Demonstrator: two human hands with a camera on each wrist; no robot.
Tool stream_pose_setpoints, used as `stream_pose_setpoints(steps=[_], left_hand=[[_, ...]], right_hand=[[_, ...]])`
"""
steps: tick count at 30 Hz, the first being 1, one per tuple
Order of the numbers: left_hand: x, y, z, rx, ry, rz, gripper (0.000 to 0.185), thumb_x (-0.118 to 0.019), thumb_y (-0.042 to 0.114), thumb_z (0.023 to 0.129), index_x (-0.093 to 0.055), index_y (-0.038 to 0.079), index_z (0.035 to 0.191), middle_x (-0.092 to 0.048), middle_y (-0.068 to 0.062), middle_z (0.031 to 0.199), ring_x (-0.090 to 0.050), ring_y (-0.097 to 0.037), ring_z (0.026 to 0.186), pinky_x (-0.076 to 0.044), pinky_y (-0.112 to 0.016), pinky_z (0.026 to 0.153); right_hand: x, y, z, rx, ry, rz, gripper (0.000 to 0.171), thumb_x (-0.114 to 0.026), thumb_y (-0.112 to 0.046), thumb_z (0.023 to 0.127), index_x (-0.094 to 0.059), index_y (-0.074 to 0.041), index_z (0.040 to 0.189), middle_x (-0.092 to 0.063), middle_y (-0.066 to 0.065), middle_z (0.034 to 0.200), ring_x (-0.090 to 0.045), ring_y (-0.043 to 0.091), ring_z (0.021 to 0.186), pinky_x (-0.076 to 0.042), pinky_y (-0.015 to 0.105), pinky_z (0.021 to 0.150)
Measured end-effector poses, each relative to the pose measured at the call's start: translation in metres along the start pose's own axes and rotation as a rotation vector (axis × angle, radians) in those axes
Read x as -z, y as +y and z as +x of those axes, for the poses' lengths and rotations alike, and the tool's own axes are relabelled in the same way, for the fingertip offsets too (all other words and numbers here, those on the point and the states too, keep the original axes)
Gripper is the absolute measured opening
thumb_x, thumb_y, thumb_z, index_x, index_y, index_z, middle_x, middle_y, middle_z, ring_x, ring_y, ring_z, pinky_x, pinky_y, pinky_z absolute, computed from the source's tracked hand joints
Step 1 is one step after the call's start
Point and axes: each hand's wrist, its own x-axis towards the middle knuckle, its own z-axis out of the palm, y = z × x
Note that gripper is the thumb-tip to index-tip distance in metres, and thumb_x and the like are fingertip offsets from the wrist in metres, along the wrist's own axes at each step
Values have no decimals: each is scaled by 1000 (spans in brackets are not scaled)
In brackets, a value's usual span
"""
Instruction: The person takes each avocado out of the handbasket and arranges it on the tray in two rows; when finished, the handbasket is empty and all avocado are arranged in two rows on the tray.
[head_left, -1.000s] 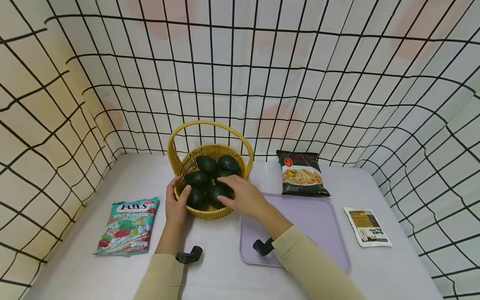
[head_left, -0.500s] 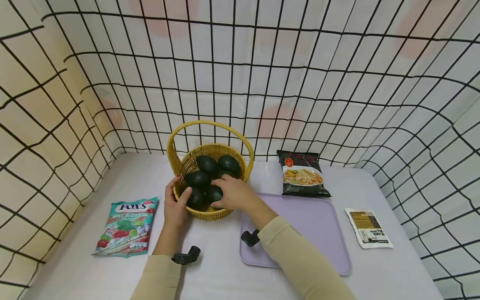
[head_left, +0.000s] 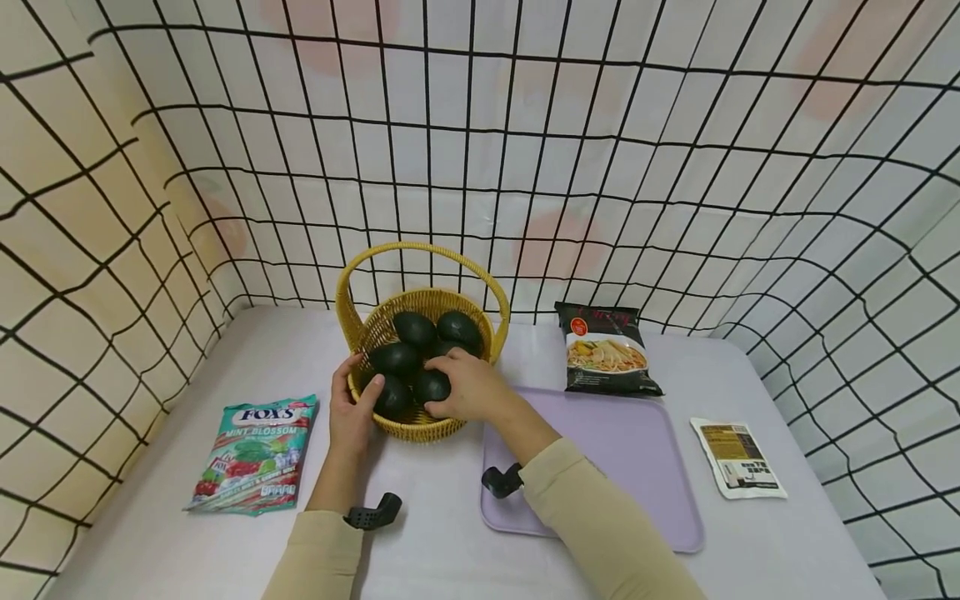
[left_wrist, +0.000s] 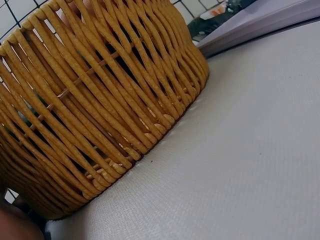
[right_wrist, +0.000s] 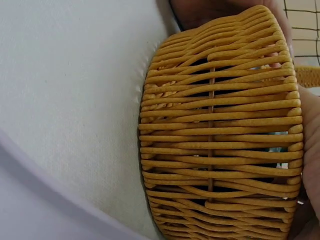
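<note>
In the head view, a yellow wicker basket (head_left: 420, 430) with a tall hoop handle holds several dark avocados (head_left: 394, 358). My left hand (head_left: 351, 423) grips the basket's left rim, thumb on the inside and fingers along the outer wall. Over the front right rim reaches my right hand (head_left: 474, 390), its thumb and fingers round an avocado (head_left: 431, 386) at the front of the basket. Woven wall fills much of the left wrist view, where the basket (left_wrist: 105, 95) stands on the white surface. The right wrist view shows the basket (right_wrist: 220, 130) with my right hand (right_wrist: 311, 145) at its rim.
Right of the basket lies a lilac tray (head_left: 630, 467), partly under the right forearm. Behind it is a black noodle packet (head_left: 606, 350); a small white-and-brown sachet (head_left: 738, 458) lies farther right. A teal candy bag (head_left: 253, 454) is at left. Black wire mesh (head_left: 465, 129) surrounds the table.
My right hand has shifted left over the basket and closed its fingers on the front avocado. My left hand stays on the rim, and the basket has not moved.
</note>
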Motion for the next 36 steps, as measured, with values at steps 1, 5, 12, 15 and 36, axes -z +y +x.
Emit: stream_pose_setpoints(steps=[1, 5, 12, 15, 36], left_hand=[[0, 0, 0, -4, -2, -4, 56, -64, 27, 99, -40, 23, 150, -31, -2, 166, -27, -26, 156, -24, -50, 128], [0, 1, -1, -2, -12, 9, 57, -64, 30, 99, -39, 25, 150, -30, -1, 167, -26, -26, 156, -26, -50, 127], [0, 2, -2, 15, -23, 42, 59, -63, 35, 99, -38, 28, 151, -27, 0, 169, -24, -27, 157, -26, -50, 127], [0, 2, -2, 15, -20, 34, 59, -64, 35, 99, -38, 27, 151, -28, -1, 168, -25, -27, 157, -26, -50, 127], [0, 0, -1, 20, -13, 26, 58, -64, 35, 98, -38, 26, 150, -27, -1, 169, -23, -26, 158, -24, -50, 128]], right_hand=[[0, 1, -1, 2, 16, 24, 64, -78, -47, 84, -61, -22, 140, -58, 8, 142, -65, 29, 121, -54, 47, 104], [-1, 3, -6, -14, 77, 122, 64, -78, -47, 84, -59, -24, 141, -58, 5, 140, -62, 25, 123, -54, 45, 105], [1, 4, -18, -58, 185, 348, 64, -79, -43, 86, -58, -21, 142, -59, 4, 147, -56, 26, 135, -50, 49, 110], [2, 4, -24, -79, 226, 419, 64, -79, -41, 85, -57, -23, 143, -58, 5, 148, -60, 28, 129, -55, 48, 104], [-2, 27, -104, -134, 446, 783, 62, -80, -15, 87, -56, -21, 143, -58, 9, 139, -61, 30, 120, -62, 26, 79]])
